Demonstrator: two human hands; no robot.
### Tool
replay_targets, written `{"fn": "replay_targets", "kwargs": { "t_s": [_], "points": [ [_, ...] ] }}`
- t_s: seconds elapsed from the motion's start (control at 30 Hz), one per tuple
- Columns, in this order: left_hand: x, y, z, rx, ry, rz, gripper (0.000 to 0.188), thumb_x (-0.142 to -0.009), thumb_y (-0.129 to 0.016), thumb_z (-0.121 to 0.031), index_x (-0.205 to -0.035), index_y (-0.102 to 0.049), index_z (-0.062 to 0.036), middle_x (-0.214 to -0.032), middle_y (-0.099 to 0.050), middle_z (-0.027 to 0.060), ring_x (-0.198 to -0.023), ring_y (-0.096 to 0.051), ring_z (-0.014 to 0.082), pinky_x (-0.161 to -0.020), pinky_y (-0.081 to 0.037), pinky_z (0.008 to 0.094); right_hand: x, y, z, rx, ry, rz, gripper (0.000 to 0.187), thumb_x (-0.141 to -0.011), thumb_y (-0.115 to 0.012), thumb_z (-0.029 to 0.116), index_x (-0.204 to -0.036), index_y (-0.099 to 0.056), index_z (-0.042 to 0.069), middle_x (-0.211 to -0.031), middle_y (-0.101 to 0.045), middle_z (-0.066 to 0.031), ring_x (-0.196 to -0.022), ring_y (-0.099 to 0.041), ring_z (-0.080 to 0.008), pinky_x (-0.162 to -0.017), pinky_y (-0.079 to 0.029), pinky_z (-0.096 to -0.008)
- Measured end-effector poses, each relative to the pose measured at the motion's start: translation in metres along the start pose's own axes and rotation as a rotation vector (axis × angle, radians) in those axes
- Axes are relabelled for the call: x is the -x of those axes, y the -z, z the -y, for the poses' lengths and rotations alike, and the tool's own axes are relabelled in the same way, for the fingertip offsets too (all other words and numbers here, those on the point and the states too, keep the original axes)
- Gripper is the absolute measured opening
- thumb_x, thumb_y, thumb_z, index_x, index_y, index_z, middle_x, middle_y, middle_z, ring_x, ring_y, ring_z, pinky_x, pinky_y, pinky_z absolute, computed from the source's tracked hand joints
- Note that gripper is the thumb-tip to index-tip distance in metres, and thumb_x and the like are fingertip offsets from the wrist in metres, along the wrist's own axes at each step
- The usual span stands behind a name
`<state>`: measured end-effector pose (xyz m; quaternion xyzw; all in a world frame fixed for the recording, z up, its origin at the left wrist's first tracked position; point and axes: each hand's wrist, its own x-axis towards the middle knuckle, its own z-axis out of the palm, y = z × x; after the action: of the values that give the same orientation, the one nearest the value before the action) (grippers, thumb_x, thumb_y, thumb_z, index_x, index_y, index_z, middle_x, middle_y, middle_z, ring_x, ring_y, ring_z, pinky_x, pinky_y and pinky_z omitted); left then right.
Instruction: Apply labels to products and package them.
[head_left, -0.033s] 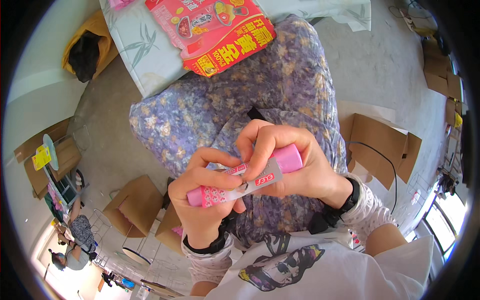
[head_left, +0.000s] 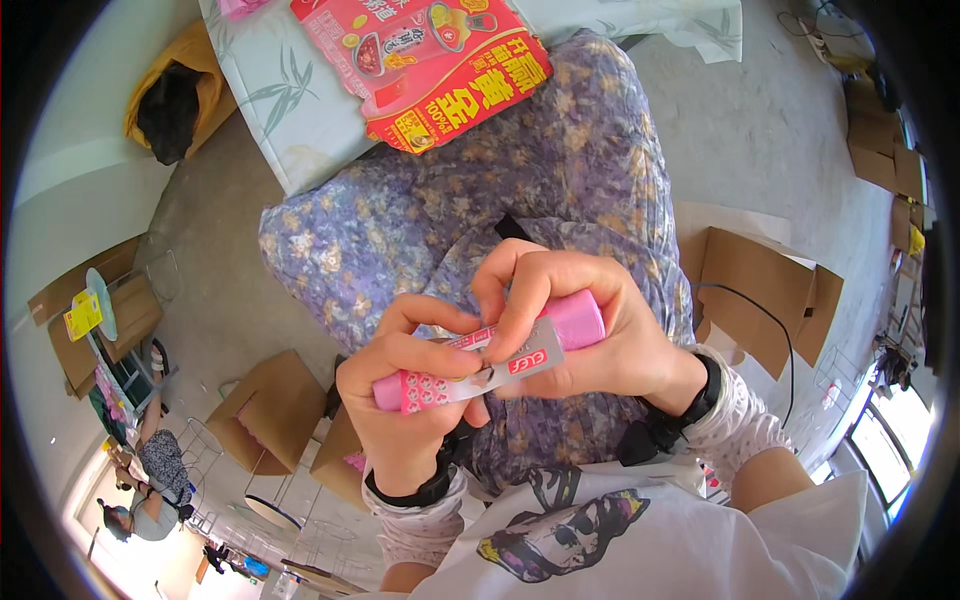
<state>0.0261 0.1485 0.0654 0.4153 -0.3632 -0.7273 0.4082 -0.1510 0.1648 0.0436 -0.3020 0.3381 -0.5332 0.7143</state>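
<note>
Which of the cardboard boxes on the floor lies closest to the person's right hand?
The open brown box just beyond the right hand, with a black cable across it; the others sit lower left.

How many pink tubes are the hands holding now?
1. The pink tube lies across the lap, held by the left hand and the right hand. Others may be hidden.

Bright daylight, sharp centre; fisheye-bent, dark rim

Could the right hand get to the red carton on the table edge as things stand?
Probably not freely: the right hand and left hand both grip the pink tube, though nothing blocks the way to the red carton.
</note>
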Motion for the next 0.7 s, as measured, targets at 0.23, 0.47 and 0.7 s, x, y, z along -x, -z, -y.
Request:
{"fn": "replay_targets", "kwargs": {
  "t_s": [0.23,0.47,0.7],
  "points": [
    [-0.002,-0.002,0.000,0.026,-0.051,-0.038,0.021,-0.067,-0.062,0.016,-0.082,-0.066,0.0020,-0.102,-0.058,0.0202,-0.061,-0.064,0.0168,-0.044,-0.052,0.0204,-0.004,0.002,-0.002,0.052,0.073,0.072,0.027,-0.065,-0.079,-0.002,-0.088,-0.068,0.008,-0.096,-0.057,-0.0053,-0.093,-0.055,-0.0157,-0.083,-0.043,-0.0291],
    [-0.004,0.012,0.005,-0.229,-0.274,0.109,0.032,-0.057,-0.068,0.005,-0.089,-0.070,-0.0007,-0.101,-0.058,0.0219,-0.083,-0.064,0.0238,-0.072,-0.056,0.0323,-0.002,-0.004,-0.002,-0.115,-0.045,0.001,0.029,-0.060,-0.080,-0.004,-0.083,-0.067,0.010,-0.097,-0.058,-0.0083,-0.092,-0.055,-0.0146,-0.082,-0.044,-0.0289],
    [-0.003,0.011,0.008,-0.091,-0.186,0.064,0.031,-0.058,-0.068,0.003,-0.088,-0.070,0.0006,-0.100,-0.059,0.0220,-0.091,-0.061,0.0257,-0.076,-0.054,0.0327,-0.005,0.000,-0.002,-0.053,0.082,0.082,0.024,-0.069,-0.074,-0.007,-0.088,-0.067,0.006,-0.096,-0.059,-0.0025,-0.095,-0.055,-0.0132,-0.084,-0.043,-0.0285]
  ]
}}
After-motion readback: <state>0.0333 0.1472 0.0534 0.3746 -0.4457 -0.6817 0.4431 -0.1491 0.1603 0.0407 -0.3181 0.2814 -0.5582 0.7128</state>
